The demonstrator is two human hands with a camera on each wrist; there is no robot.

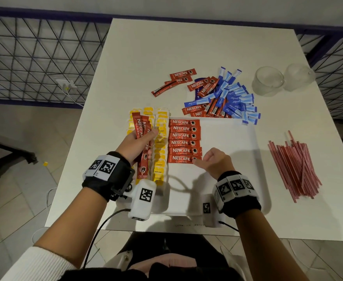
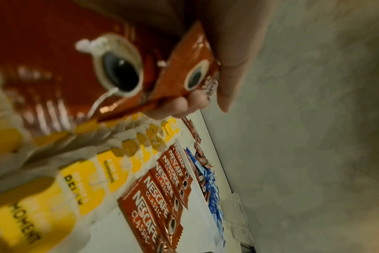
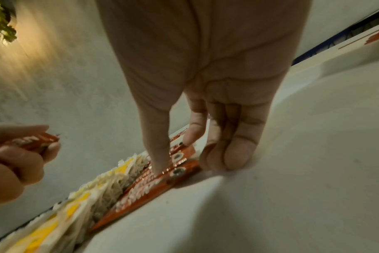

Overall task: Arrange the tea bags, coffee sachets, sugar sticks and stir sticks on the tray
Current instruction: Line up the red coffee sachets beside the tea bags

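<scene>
**Coffee column half laid, a fistful yet to place**

The left hand (image 1: pixel 139 141) has its grip curled round a bundle of Nescafé coffee sachets (image 1: pixel 143 147), held upright over the yellow tea bags (image 1: pixel 160 151) at the tray's left side. The right hand (image 1: pixel 217 161) has its thumb and forefinger pressed down on the nearest sachet of the laid column (image 1: pixel 183 140), its other fingers curled on the tray (image 1: pixel 237 142).

What could go wrong, as I judge it: the bundle is slick and held only at mid-length, so one sachet could slip out onto the tea bags and knock their rows askew. The right fingertips could also skew the near sachet and break the column's line.

For room, the tray's middle and right lie bare, and there is bare floor between the last sachet and the near rim. Loose coffee sachets and blue Equal sugar sticks (image 1: pixel 233 98) sit heaped on the desk (image 1: pixel 176 47) just past the far rim, the heap touching it. The red-striped stir sticks (image 1: pixel 296 167) lie right of the tray, apart from it, and two glass cups (image 1: pixel 267 81) stand at the far right.
</scene>
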